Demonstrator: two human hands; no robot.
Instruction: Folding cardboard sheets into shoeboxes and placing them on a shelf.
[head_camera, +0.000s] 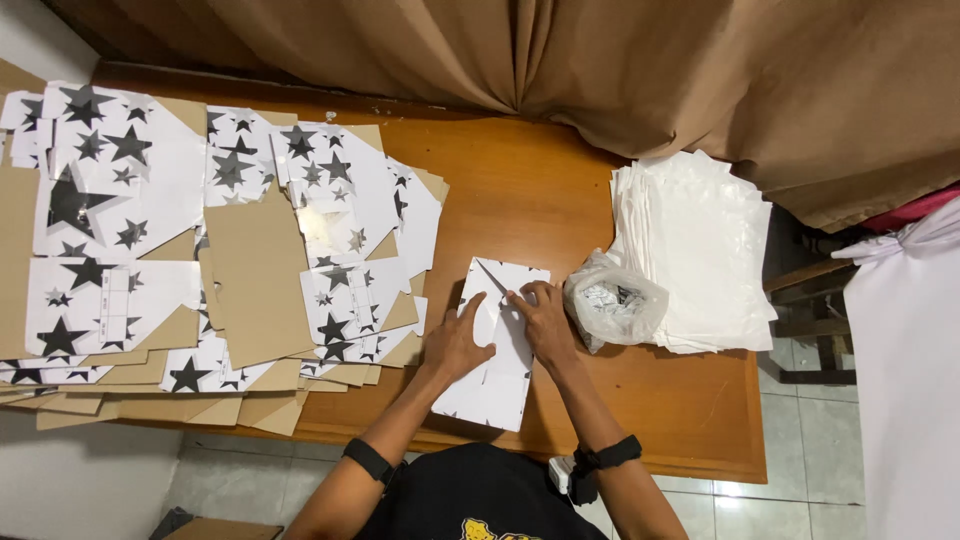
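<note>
A flat white cardboard sheet with black stars (500, 375) lies on the wooden table (520, 190) in front of me. My left hand (455, 340) presses flat on its left part, fingers spread. My right hand (545, 320) rests on its upper right part, fingertips pinching a folded flap near the sheet's top. Both wrists wear black bands.
A wide heap of star-printed and brown cardboard blanks (200, 250) covers the table's left half. A stack of white plastic bags (700, 240) lies at the right, with a clear bag of small items (612, 300) beside it. A brown curtain (600, 60) hangs behind.
</note>
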